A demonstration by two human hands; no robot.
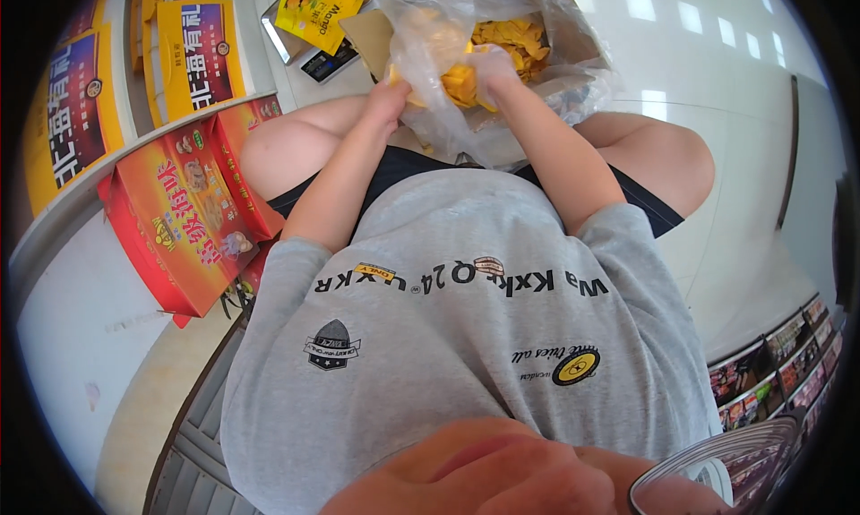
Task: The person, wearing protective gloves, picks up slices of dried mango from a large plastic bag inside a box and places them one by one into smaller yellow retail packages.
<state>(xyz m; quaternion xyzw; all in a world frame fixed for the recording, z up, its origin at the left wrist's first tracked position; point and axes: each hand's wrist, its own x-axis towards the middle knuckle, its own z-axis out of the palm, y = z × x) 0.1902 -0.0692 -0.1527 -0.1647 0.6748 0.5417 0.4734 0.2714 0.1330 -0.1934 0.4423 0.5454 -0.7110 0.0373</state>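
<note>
My left hand [392, 104] is closed on a yellow item [394, 76], mostly hidden behind clear plastic, so I cannot tell exactly what it is. My right hand [496, 71] wears a thin clear plastic glove and grips yellow-orange dried mango pieces [460, 85]. Around both hands spreads a large clear plastic bag [430, 35], which lines an open cardboard box [583, 18]. More dried mango [516, 39] lies inside the bag, beyond my right hand. Left of the box, a yellow mango pouch [319, 11] rests on a digital scale [329, 61] with a lit display.
My bent knees [306, 139] flank the box. At the left, yellow printed cartons [195, 58] stand behind a pale ledge [154, 129], and a red gift box [191, 213] sits nearer me. Glossy tiles [699, 71] cover the right side. Stocked shelves [772, 367] are at lower right.
</note>
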